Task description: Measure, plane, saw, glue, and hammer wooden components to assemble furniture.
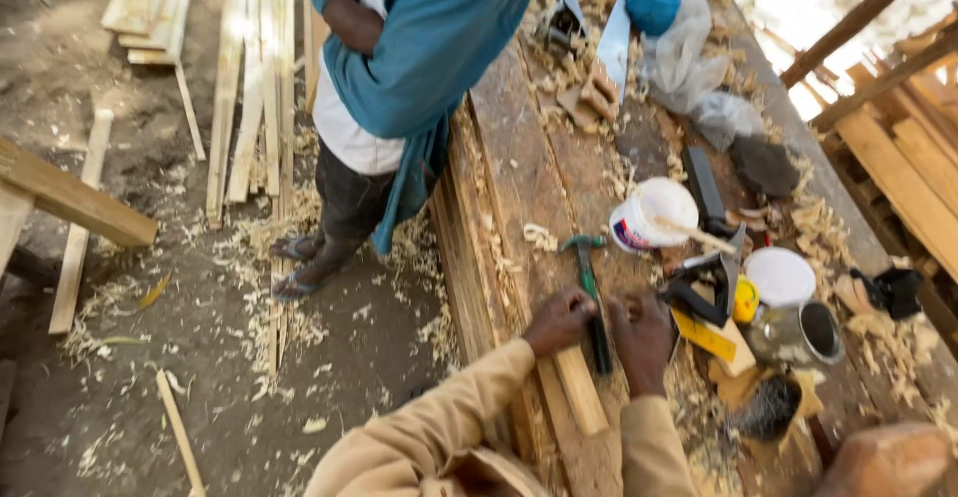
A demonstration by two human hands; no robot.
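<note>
Both hands are down on the bench, left hand curled over a wood strip pinning it flat, right hand closed beside the hammer lying between them.

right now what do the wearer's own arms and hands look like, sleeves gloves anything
Both arms wear long, loose sleeves of tan cloth, creased at the elbows and reaching down to the wrists. The left sleeve and the right sleeve match, as of one garment. The left hand and right hand are bare: no gloves. No watch or ring shows, and the sleeves have no visible markings.
</note>
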